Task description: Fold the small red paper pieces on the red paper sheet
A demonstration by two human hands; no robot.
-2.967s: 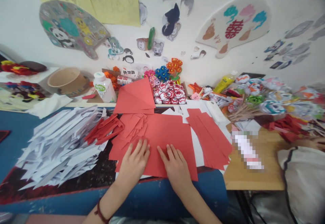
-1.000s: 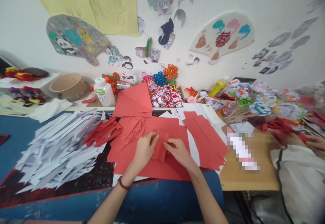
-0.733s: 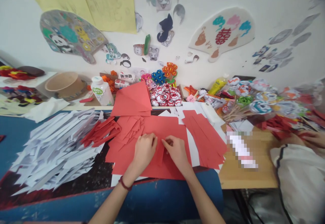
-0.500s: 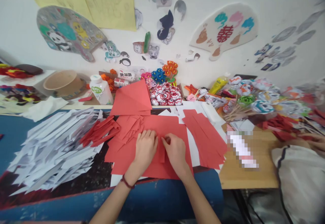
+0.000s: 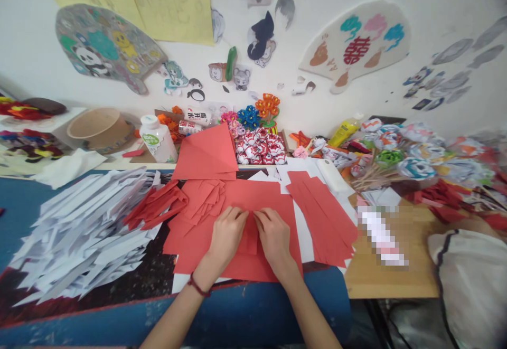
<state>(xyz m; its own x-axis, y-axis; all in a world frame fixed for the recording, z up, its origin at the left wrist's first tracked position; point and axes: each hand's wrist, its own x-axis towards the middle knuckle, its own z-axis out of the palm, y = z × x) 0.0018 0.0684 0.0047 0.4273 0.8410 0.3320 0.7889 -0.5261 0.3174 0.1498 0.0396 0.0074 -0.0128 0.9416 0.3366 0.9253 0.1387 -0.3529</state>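
Both hands pinch a small red paper piece [image 5: 248,239] over a larger red sheet [image 5: 273,193]. My left hand [image 5: 228,233] has its fingers closed at the piece's upper left edge, and my right hand [image 5: 273,233] is closed at its upper right edge. The fingertips nearly meet. Folded red slips [image 5: 204,198] lie left of my hands, beside narrow red folded strips [image 5: 156,205]. To the right is a stack of long red strips [image 5: 322,217] on white paper.
A large heap of folded white paper [image 5: 87,233] covers the left. Behind stand a white bottle [image 5: 157,140], red sheets [image 5: 206,153] and paper flowers [image 5: 261,147]. At the right are a wooden surface [image 5: 415,264] and a person's light-coloured clothing [image 5: 471,280].
My left fingers have drawn in from spread over the paper to a pinch at its upper edge. My right hand has shifted slightly, and its fingertips now sit closer to the left ones.
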